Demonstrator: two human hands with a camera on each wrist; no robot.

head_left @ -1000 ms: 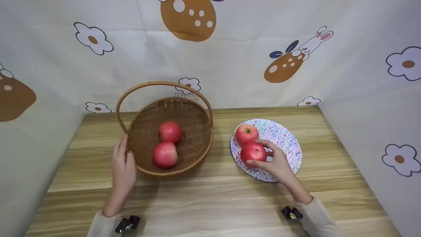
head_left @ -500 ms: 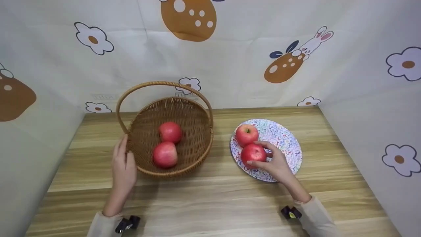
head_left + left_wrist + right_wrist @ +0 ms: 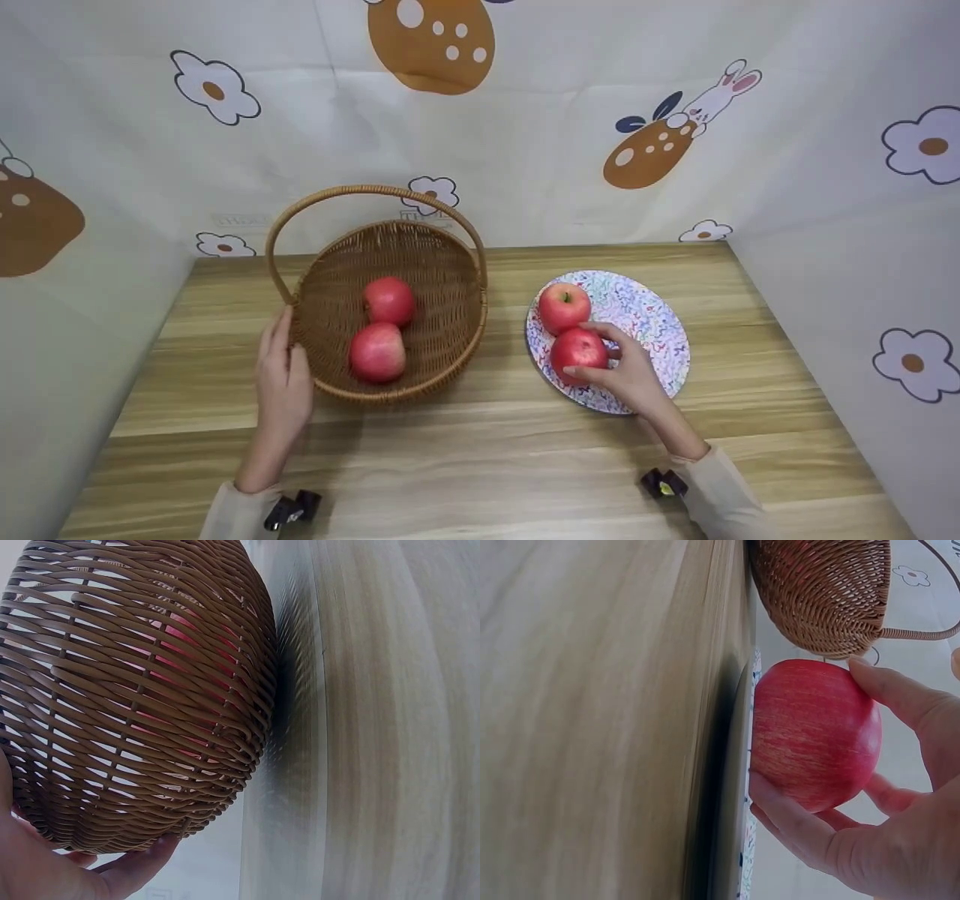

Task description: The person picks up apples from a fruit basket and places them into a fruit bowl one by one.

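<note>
On the right, my right hand point(image 3: 628, 373) holds a red apple point(image 3: 579, 355) between thumb and fingers, low over the patterned plate point(image 3: 652, 330). In the right wrist view this apple point(image 3: 817, 735) sits against the plate's surface. A second apple point(image 3: 564, 307), stem upward, lies on the plate just behind it. My left hand point(image 3: 283, 382) grips the left side of the wicker basket point(image 3: 442, 367) near the handle's base. The left wrist view has fingers point(image 3: 142, 866) against the woven wall. Inside the basket lie two apples, one farther back point(image 3: 390, 301) and one nearer point(image 3: 377, 352).
The basket's tall arched handle point(image 3: 375, 190) rises over its opening. Basket and plate stand apart on a wood-grain table point(image 3: 480, 465). Printed cloth walls point(image 3: 525, 150) enclose the table at the back and both sides.
Almost nothing differs. The right hand and its apple stay at the same spot on the plate, and the left hand keeps its place at the basket.
</note>
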